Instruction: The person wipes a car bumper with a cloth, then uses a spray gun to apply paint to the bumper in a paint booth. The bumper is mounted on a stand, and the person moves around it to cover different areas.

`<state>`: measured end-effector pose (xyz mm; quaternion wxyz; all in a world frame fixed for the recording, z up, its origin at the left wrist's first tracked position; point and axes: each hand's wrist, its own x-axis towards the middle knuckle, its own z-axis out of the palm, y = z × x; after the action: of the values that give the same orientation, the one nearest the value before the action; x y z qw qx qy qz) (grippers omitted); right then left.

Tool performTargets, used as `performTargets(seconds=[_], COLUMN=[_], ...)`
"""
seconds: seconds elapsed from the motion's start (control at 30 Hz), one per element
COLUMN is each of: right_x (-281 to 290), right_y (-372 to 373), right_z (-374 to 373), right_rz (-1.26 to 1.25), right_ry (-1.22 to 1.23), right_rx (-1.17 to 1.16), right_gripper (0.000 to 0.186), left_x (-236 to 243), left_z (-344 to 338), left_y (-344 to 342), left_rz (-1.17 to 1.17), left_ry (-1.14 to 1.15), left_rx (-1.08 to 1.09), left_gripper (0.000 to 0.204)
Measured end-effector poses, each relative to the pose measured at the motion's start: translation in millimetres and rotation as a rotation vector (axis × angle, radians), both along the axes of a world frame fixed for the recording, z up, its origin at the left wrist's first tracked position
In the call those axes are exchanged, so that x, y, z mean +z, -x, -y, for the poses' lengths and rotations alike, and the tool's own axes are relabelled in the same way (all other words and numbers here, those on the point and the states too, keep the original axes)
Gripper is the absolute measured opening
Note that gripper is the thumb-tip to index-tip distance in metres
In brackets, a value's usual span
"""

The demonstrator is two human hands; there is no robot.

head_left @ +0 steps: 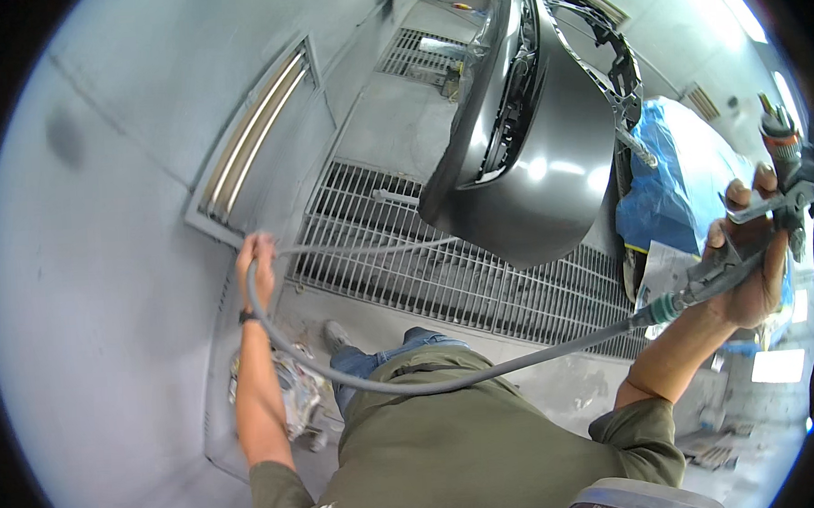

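Note:
My right hand [748, 262] grips the handle of a spray gun [785, 178] at the right edge, two fingers over its trigger. A grey air hose [485, 367] runs from the gun's base across my chest and up in a loop to my left hand [257, 260]. That hand is closed on the hose, held out to the left near the wall. A glossy dark grey car bumper panel [534, 149] hangs in front of me, between the two hands, over the floor grating.
A metal floor grating [426, 271] lies under the panel. A wall light fixture [256, 133] sits on the grey booth wall at left. Blue plastic sheeting [672, 183] covers something at right. Crumpled masking paper [290, 391] lies by my feet.

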<state>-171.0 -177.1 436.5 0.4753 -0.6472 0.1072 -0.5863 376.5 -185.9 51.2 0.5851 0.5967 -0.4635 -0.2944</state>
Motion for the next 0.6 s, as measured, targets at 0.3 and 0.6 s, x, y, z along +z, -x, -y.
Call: performTargets(seconds=[0.3,0.6], right_x=[9,-58], right_y=[-72,-126], right_z=[-12,114], right_rz=[-0.085,0.095], right_ry=[-0.049,-0.047], right_rx=[-0.762,-1.052], right_gripper=[0.057,0.066], left_x=[118,64], left_z=[332,612], left_y=[45,77], left_rz=[0.157,0.051], left_ry=[0.305,0.247], left_rx=[-0.439,-0.484], left_gripper=[0.034,0.042])
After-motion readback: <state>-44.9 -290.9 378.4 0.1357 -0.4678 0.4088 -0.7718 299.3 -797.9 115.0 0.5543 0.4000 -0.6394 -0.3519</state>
